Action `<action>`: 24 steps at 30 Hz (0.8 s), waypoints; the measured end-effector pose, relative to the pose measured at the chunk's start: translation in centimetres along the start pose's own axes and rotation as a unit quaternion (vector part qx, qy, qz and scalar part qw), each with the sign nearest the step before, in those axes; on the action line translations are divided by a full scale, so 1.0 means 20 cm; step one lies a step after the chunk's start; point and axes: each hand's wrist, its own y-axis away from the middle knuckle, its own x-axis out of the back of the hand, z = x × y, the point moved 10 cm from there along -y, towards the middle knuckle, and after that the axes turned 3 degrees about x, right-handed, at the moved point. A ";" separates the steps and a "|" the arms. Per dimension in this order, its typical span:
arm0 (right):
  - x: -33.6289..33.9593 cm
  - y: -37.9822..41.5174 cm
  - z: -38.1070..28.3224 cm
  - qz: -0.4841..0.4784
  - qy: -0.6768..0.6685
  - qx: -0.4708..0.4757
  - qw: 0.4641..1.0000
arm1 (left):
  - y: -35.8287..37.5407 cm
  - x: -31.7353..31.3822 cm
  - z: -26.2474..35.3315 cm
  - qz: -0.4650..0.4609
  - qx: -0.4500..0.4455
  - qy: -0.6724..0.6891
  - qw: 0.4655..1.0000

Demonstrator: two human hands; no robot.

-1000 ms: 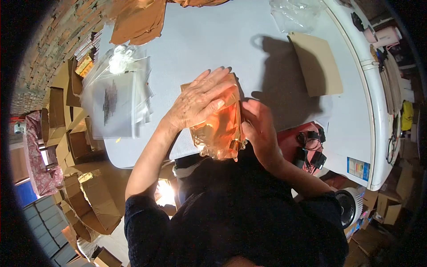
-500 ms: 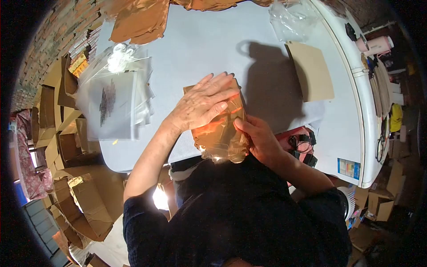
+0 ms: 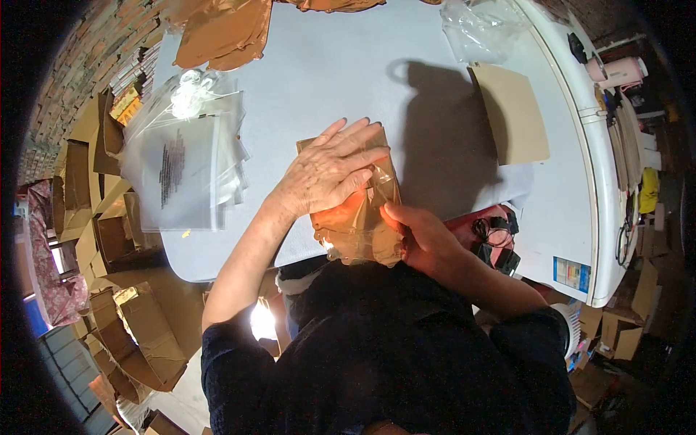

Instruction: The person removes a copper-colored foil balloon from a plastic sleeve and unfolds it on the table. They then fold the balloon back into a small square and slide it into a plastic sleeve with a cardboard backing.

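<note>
A flat brown packet in shiny clear film is at the table's near edge, close to my body. My left hand lies flat across its upper part, fingers stretched out and slightly spread. At the packet's lower right edge, my right hand grips it, thumb on top and the other fingers mostly hidden. Left of the packet is a stack of clear plastic bags with dark print, and a bundle of white string rests on the stack.
Similar brown film-wrapped packets lie at the far edge. A cardboard sheet and crumpled clear plastic are on the right. Near my right forearm sits a red item with black cables. Cardboard boxes stand at lower left.
My right thumb has shifted slightly down and left along the packet's edge, and the film's creases and glare look different. My left hand stays nearly in place.
</note>
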 end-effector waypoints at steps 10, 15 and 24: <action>-0.04 0.17 0.07 0.076 -0.081 -0.037 0.993 | 0.00 -0.01 0.01 0.004 -0.009 -0.044 0.999; 0.03 0.30 0.05 0.087 0.231 -0.052 0.968 | 0.01 -0.01 0.02 0.007 -0.011 -0.065 0.998; -0.22 0.37 -0.37 0.081 0.713 0.458 0.525 | -0.01 -0.01 0.04 -0.006 -0.007 -0.093 0.996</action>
